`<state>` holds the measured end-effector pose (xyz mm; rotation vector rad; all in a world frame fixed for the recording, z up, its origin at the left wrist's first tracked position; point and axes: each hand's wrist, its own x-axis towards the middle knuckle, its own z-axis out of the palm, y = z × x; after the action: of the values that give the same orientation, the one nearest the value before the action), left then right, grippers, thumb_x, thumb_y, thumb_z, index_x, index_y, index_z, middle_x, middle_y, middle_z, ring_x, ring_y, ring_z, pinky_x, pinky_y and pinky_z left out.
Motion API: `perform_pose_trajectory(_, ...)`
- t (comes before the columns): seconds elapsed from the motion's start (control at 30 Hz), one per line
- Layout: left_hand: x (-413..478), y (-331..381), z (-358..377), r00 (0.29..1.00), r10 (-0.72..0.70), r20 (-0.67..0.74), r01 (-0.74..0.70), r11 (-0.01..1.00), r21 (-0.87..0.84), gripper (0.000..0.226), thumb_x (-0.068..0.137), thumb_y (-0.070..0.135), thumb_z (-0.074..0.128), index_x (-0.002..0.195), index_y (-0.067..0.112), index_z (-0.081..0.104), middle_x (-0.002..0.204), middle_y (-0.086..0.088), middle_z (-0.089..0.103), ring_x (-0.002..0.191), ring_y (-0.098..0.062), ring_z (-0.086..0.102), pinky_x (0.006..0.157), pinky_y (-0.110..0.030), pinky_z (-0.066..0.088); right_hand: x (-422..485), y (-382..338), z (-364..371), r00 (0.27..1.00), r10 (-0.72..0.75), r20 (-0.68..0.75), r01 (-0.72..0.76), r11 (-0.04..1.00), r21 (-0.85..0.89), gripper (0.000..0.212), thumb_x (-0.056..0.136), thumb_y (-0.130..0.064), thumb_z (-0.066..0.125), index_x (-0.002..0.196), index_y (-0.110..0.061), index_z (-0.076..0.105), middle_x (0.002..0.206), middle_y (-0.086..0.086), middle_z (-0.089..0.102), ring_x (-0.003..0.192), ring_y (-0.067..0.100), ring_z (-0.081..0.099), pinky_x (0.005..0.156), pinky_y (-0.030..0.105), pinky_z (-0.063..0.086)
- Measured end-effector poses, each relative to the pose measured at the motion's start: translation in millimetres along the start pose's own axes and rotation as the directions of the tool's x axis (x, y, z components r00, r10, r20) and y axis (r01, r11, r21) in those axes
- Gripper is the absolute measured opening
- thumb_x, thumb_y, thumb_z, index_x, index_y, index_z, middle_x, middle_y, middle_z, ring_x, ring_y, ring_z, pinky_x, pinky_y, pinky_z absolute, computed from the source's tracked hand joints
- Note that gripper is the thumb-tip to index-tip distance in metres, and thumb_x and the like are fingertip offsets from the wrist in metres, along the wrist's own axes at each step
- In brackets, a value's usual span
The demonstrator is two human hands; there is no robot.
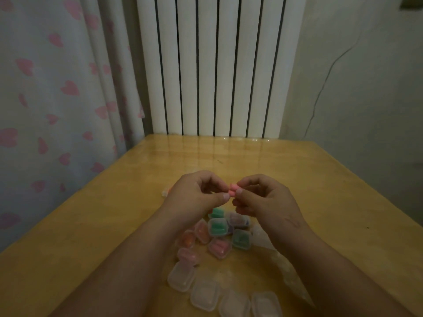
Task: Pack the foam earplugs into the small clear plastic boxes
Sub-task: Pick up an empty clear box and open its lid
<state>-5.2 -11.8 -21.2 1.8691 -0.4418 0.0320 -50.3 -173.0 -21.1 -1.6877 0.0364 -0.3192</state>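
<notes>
Because the pink earplugs (233, 190) must end up inside a box, what matters most is where the empty boxes (204, 296) lie from the hands. They sit nearest the person, in a row on the table (91, 225), low between the two arms. Their lids look closed, but the picture is blurry there. The box at the left end of the row lies just beside the left arm, so I think the left hand can get to it most easily.

A little farther off is a bunch of full boxes (218, 226), with green, pink and orange showing through. A crinkly plastic bag (288, 271) lies to their right, partly under the right arm.

Farther again, up off the table, the two hands meet. The right hand (265, 202) pinches the pink earplugs between its thumb and first finger. There seem to be two, one on top of the other. They lie sideways, left to right, and their free ends point at the left hand (194, 195). That hand has its fingers curled in, and its thumb tip is just beside the earplugs. I cannot tell if it touches them.

Left of the hands a small pale thing (165, 192) lies on the table, too blurry to name. Behind the table stand a white radiator (217, 65) and a curtain (45, 88) with pink hearts.
</notes>
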Motion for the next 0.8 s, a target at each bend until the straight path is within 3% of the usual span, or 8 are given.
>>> perform_pose_trajectory(0.1,2,-1,-7,1.000,0.025,0.012,-0.027,0.988,0.149,0.011,0.075,0.022,0.082,0.079,0.028,0.073,0.073,0.016,0.068,0.074,-0.009,0.061,0.071,-0.035,0.056,1,3,-2,0.999,-0.006,-0.049,0.006,1.000,-0.007,0.007,0.086,-0.009,0.070,0.092,-0.009,0.067,0.082,0.006,0.073,0.073,0.017,0.072,0.066,0.030,0.061)
perform_pose_trajectory(0.23,1,-1,-7,0.995,0.048,0.086,-0.073,0.949,0.306,0.010,0.076,0.027,0.081,0.073,0.031,0.072,0.071,0.020,0.067,0.069,-0.002,0.056,0.067,-0.026,0.050,5,6,-7,0.994,-0.047,-0.102,0.036,0.993,-0.115,0.007,0.084,-0.016,0.073,0.088,-0.014,0.067,0.078,0.002,0.074,0.072,0.015,0.071,0.067,0.032,0.061)
perform_pose_trajectory(0.33,-3,-1,2,0.989,0.100,0.111,-0.140,0.883,0.448,0.010,0.080,0.031,0.075,0.076,0.036,0.068,0.079,0.020,0.065,0.074,-0.001,0.056,0.069,-0.024,0.048,9,5,-15,0.987,-0.052,-0.153,0.038,0.995,-0.093,0.008,0.084,-0.016,0.073,0.089,-0.013,0.067,0.077,0.002,0.074,0.072,0.014,0.070,0.066,0.029,0.061)
perform_pose_trajectory(0.43,-7,0,16,0.964,0.192,0.183,-0.264,0.761,0.593,0.005,0.087,0.036,0.065,0.091,0.039,0.066,0.094,0.021,0.059,0.094,-0.001,0.048,0.083,-0.025,0.042,13,7,-21,0.985,-0.041,-0.169,0.024,0.994,-0.104,0.009,0.085,-0.017,0.072,0.093,-0.018,0.068,0.078,0.001,0.074,0.074,0.013,0.071,0.069,0.031,0.060)
perform_pose_trajectory(0.53,-7,-1,27,0.950,0.209,0.231,-0.311,0.690,0.653,0.021,0.092,0.039,0.056,0.111,0.037,0.064,0.109,0.019,0.057,0.109,-0.006,0.043,0.096,-0.029,0.038,17,10,-25,0.983,-0.023,-0.182,0.003,0.994,-0.110,0.009,0.086,-0.015,0.071,0.094,-0.016,0.069,0.079,0.001,0.073,0.077,0.014,0.071,0.070,0.030,0.061)
perform_pose_trajectory(0.67,2,3,37,0.959,0.143,0.243,-0.275,0.663,0.696,0.036,0.097,0.046,0.044,0.130,0.038,0.055,0.129,0.013,0.056,0.123,-0.012,0.043,0.103,-0.038,0.038,22,15,-28,0.972,-0.026,-0.232,-0.003,0.992,-0.125,0.007,0.087,-0.015,0.070,0.094,-0.015,0.069,0.079,0.000,0.073,0.078,0.015,0.070,0.072,0.031,0.061)
perform_pose_trajectory(0.8,7,1,40,0.937,0.018,0.348,-0.286,0.609,0.740,0.045,0.100,0.050,0.031,0.144,0.044,0.039,0.155,0.009,0.034,0.140,-0.017,0.031,0.110,-0.041,0.028,27,20,-29,0.960,-0.039,-0.278,-0.009,0.986,-0.168,0.005,0.088,-0.019,0.069,0.093,-0.021,0.067,0.079,-0.003,0.072,0.076,0.012,0.069,0.076,0.037,0.060)
